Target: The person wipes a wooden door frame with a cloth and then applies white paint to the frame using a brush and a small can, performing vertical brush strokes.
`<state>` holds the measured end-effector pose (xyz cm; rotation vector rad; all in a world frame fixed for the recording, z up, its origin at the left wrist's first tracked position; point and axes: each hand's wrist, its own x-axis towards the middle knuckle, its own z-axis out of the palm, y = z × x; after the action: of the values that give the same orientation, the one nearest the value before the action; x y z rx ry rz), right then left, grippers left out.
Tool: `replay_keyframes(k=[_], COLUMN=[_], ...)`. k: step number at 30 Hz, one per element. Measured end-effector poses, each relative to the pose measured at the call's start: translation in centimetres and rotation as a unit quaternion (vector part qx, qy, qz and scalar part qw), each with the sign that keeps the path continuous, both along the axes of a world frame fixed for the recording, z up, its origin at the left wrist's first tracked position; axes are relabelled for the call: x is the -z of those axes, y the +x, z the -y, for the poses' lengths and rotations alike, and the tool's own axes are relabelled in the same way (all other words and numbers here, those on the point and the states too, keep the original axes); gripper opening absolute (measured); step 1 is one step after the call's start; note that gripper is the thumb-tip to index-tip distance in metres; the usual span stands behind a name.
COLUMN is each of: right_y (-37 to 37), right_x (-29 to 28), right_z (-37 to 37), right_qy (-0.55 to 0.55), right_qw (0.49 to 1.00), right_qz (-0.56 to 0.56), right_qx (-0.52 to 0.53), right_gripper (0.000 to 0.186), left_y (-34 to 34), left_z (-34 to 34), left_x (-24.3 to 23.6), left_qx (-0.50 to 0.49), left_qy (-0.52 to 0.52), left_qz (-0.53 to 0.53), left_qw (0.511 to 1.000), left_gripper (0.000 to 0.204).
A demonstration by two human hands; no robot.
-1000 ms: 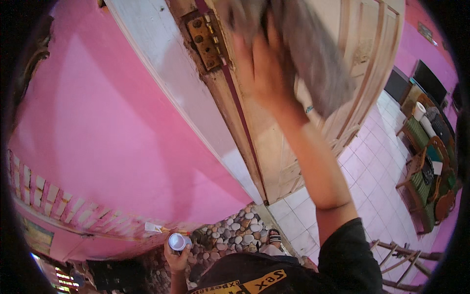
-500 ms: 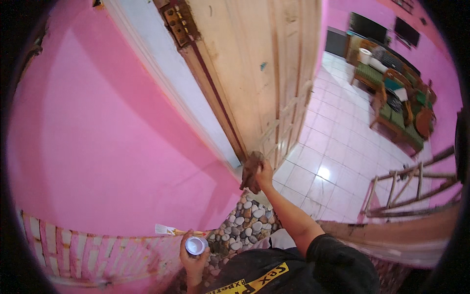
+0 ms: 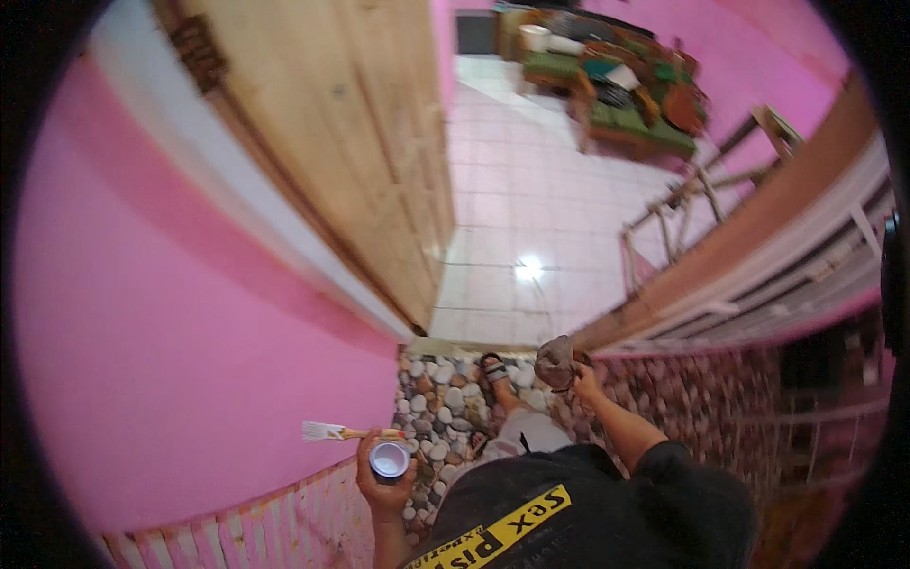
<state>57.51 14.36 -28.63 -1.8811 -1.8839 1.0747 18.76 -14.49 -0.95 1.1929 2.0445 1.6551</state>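
My left hand (image 3: 379,486) is closed round a small white-rimmed cup (image 3: 390,459), which has something whitish inside. The same hand also grips a paintbrush (image 3: 353,432) with a wooden handle, lying level across the cup's far side. Its pale bristles point left, toward the pink wall. A crumpled brown-grey rag (image 3: 555,362) is bunched in my right hand (image 3: 587,383), whose fingers are pressed round its edge. The rag hangs over the pebbled ground near the doorway, apart from the door.
An open wooden door (image 3: 332,133) stands ahead left, beside a pink wall (image 3: 190,351). Beyond the threshold lies a white tiled floor (image 3: 512,209), with green-cushioned wooden seats (image 3: 635,133) at the back. A wooden rack (image 3: 697,204) is at the right. My sandalled foot (image 3: 498,375) rests on pebbled paving (image 3: 441,389).
The view has swung right, so the door sits farther left. My right hand has carried the rag away from the door's lower part. My left hand keeps the cup and paintbrush.
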Motion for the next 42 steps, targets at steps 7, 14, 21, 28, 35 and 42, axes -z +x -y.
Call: replay_keyframes(k=[7,14,21,28,35,42], right_y=[13.8,17.4,21.3,18.7,2.9,-1.7], right_x=[-2.2,-1.3,-1.3,0.5,-10.6,-23.8], right_z=[9.2,12.7,14.5,12.1,-0.4,-2.6], right_qy=[-0.235,-0.199,-0.309,-0.371,-0.062,0.001], right_qw=[0.956,0.924,0.895,0.846,0.96,0.861], right_qz=[0.139,0.216,0.081,0.312,-0.208,-0.474], right_qx=[0.109,0.245,0.311,0.22,0.175,0.184], right_gripper=[0.046,0.065,0.065,0.062,0.045,0.044], left_y=[1.4,3.7,5.2,6.9,9.4,13.6], left_z=[-4.1,-12.1,-20.2,-26.4,-31.5,-35.8], left_x=[1.4,0.5,-1.0,-1.3,-1.4,0.1], left_qx=[0.132,0.259,0.357,0.416,0.511,0.645], left_qy=[-0.013,-0.013,0.023,0.028,0.009,0.023], left_qz=[0.016,-0.012,-0.05,-0.048,-0.034,0.01], left_qw=[0.991,0.966,0.933,0.908,0.859,0.764], left_gripper=[0.069,0.07,0.071,0.07,0.071,0.071])
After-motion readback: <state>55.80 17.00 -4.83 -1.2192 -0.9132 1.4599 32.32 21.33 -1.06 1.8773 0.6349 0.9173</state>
